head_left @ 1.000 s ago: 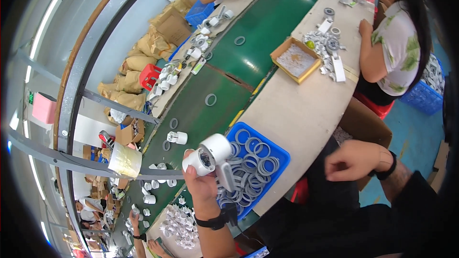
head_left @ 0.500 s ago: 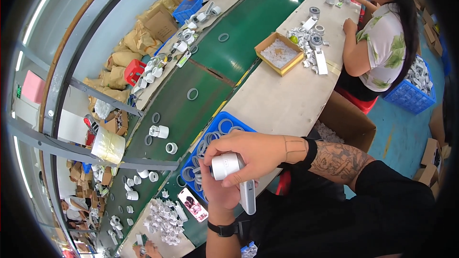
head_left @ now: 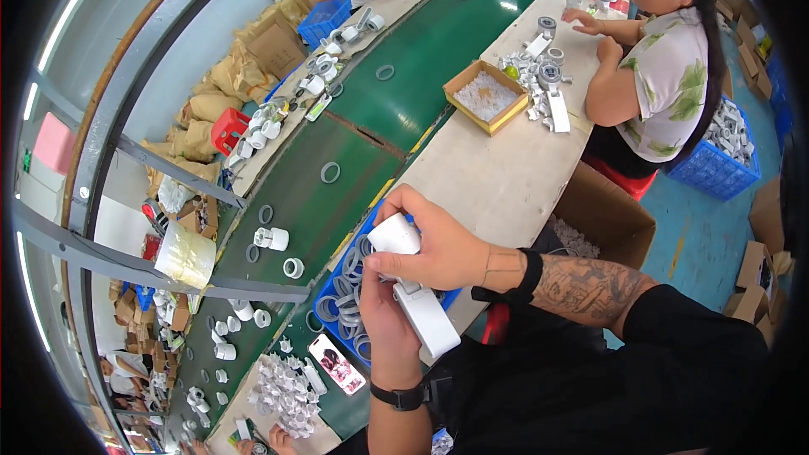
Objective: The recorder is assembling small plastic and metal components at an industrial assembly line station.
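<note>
— Inspector: State of the hands?
— Assistant: The left hand (head_left: pixel 386 313) is closed around a white handheld tool (head_left: pixel 423 307); the right hand (head_left: pixel 438 240) grips the white cylindrical part (head_left: pixel 394 235) at its top, above the blue tray (head_left: pixel 337 293) at the workbench (head_left: pixel 506 177) near edge.
— Inspector: Packages?
— Assistant: An open tan cardboard box (head_left: pixel 486 98) mid-bench; a blue crate (head_left: pixel 723 160) beside the seated co-worker (head_left: pixel 666 76).
</note>
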`<action>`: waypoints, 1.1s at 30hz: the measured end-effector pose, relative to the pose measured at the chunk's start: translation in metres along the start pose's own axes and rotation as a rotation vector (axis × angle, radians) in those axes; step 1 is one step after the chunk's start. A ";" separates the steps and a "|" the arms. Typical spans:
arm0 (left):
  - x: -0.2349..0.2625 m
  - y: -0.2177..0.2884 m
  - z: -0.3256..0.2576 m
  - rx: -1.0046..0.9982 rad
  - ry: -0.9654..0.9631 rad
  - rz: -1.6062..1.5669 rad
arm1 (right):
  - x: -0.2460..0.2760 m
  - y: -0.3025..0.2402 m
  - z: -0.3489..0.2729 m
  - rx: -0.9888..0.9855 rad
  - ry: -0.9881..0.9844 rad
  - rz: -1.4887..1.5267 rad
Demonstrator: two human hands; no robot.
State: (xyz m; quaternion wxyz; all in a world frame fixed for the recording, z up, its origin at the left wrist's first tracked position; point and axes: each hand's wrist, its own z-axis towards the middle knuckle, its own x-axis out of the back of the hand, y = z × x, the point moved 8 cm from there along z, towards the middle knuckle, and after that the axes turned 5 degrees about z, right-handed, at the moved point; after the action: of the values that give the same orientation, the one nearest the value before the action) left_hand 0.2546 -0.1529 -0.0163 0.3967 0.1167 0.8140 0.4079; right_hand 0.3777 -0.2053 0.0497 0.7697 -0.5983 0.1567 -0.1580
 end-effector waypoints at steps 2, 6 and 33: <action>0.016 0.005 0.008 -0.170 0.109 0.005 | 0.000 0.009 0.001 0.085 0.097 -0.018; 0.015 0.037 -0.012 -0.382 0.129 0.194 | -0.006 0.017 -0.007 0.126 -0.060 0.272; 0.032 0.103 -0.061 -0.694 0.116 1.289 | -0.038 0.029 -0.009 -0.328 -0.387 0.307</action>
State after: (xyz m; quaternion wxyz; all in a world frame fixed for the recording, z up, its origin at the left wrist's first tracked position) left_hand 0.1745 -0.1054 0.0651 0.0484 0.4180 0.4275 0.8001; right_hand 0.3412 -0.1902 0.0214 0.6933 -0.7030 0.1190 0.1047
